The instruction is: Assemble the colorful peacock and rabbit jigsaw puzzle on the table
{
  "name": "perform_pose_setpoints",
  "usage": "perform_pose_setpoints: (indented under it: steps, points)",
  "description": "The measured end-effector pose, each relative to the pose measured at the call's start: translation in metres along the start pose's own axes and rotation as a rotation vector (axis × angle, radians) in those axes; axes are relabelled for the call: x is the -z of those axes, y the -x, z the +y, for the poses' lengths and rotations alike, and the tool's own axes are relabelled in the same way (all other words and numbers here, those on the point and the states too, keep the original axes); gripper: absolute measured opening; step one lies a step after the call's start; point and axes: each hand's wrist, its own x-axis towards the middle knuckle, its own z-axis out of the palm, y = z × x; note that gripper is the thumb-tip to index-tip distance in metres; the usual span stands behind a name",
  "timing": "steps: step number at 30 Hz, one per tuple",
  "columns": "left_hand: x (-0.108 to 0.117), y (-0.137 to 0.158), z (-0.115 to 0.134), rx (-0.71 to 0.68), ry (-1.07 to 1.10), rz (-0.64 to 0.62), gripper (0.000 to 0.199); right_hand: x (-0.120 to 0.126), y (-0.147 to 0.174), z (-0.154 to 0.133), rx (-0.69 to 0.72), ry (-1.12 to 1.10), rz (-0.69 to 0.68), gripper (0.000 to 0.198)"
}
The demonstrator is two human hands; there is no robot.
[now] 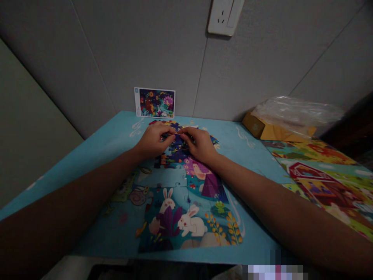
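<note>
My left hand and my right hand meet over the far part of the table, thumbs and fingertips pinched. Between them a thin pale edge shows, apparently a jigsaw piece seen edge-on; the fingers cover most of it. Dark blue jigsaw pieces lie beneath and behind my hands. Nearer to me is a joined section of jigsaw puzzle with two white rabbits, purple leaves and a frog. A pink and purple part of it reaches up beside my right wrist.
A picture card leans against the wall at the back. On the right stand a yellow-brown cardboard box and clear plastic wrapping, behind other colourful puzzle pictures. The light-blue table has printed cartoon figures.
</note>
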Motion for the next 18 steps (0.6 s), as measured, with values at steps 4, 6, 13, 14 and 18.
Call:
perform_pose_setpoints:
  steps: [4,6,13,14,18]
  points:
    - [-0.010,-0.001,-0.004,0.066,-0.004,0.037,0.027,-0.002,-0.003,0.003,-0.045,-0.023,0.006,0.025]
    - [-0.012,0.000,-0.004,0.058,-0.050,0.022,0.027,-0.002,-0.004,0.004,-0.059,-0.029,-0.011,0.026]
    - [-0.006,0.002,0.000,0.035,-0.113,0.002,0.026,-0.001,-0.003,0.003,-0.125,-0.051,0.026,0.033]
    - [-0.004,0.002,-0.001,0.039,-0.114,0.005,0.026,0.002,-0.003,0.006,-0.164,-0.068,0.088,0.034]
    - [0.003,0.001,-0.002,0.100,-0.119,0.104,0.029,0.026,-0.001,0.031,-0.480,-0.003,0.401,0.043]
